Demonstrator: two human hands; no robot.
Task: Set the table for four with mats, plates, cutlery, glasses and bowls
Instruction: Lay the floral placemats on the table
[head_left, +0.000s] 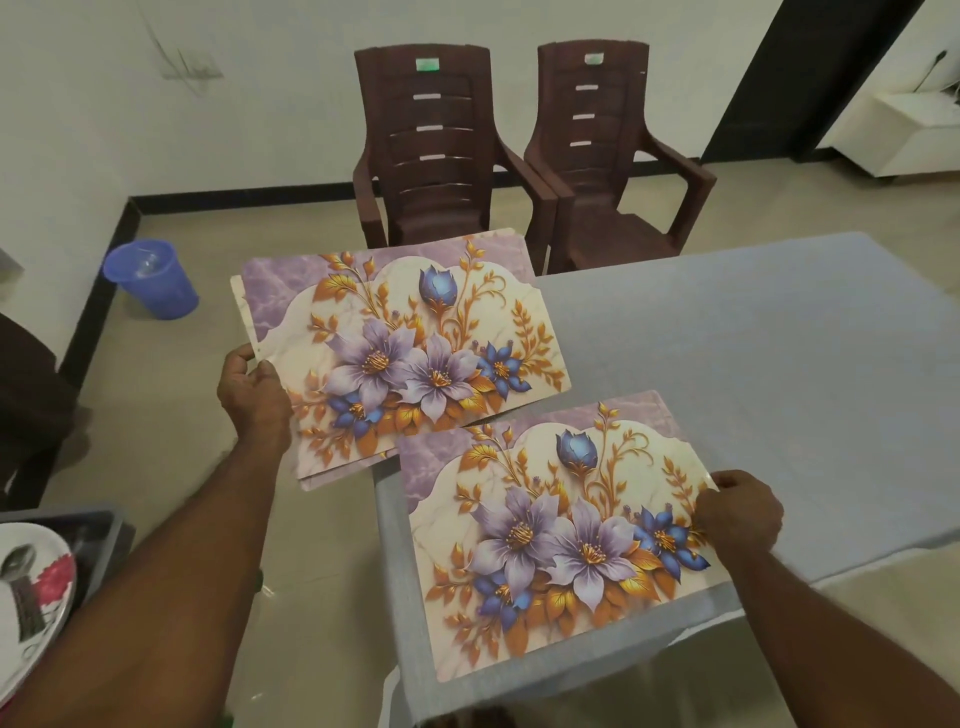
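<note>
One floral place mat (556, 535) lies flat at the near corner of the table, which is covered with a grey-blue cloth (753, 364). My right hand (740, 512) pinches that mat's right edge. A stack of matching floral mats (400, 348) hangs in the air off the table's left side, partly over its corner. My left hand (254, 392) grips the stack by its left edge. At the bottom left a white plate with a red flower print (36, 587) carries spoons and sits in a dark tray.
Two brown plastic chairs (431, 150) stand side by side beyond the table's far end. A blue plastic bucket (150, 278) stands on the floor at the left, near the wall. Part of a dark chair (26, 395) shows at the left edge.
</note>
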